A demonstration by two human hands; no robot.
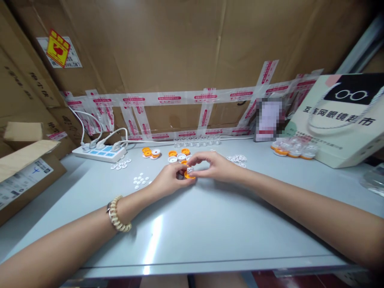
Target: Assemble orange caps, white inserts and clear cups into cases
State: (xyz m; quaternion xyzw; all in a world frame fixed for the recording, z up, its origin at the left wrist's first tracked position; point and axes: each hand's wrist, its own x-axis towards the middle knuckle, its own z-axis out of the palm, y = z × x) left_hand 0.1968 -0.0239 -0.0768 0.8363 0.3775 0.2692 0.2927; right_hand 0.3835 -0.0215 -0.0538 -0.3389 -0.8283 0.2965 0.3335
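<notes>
My left hand (169, 176) is closed, its thumb and fingers gripping the side of an orange round cap (189, 176) just above the table. In the cap sits a small white ribbed piece (190, 170). From the right, my right hand (211, 166) curves over it, thumb and forefinger around the white piece; its other fingers are partly hidden. Just behind my hands lie more round caps, an orange one (185, 152) and a white one (172, 159) among them. Small white discs (141, 180) are spread left of my left hand.
A row of clear round parts (196, 141) stands along the cardboard wall. White lacy pieces (237, 160) lie right of my hands. A power strip (100, 152) is at back left, an open carton (28, 176) at left. Stacked clear-and-orange parts (295, 148) rest before a paper bag (336, 132).
</notes>
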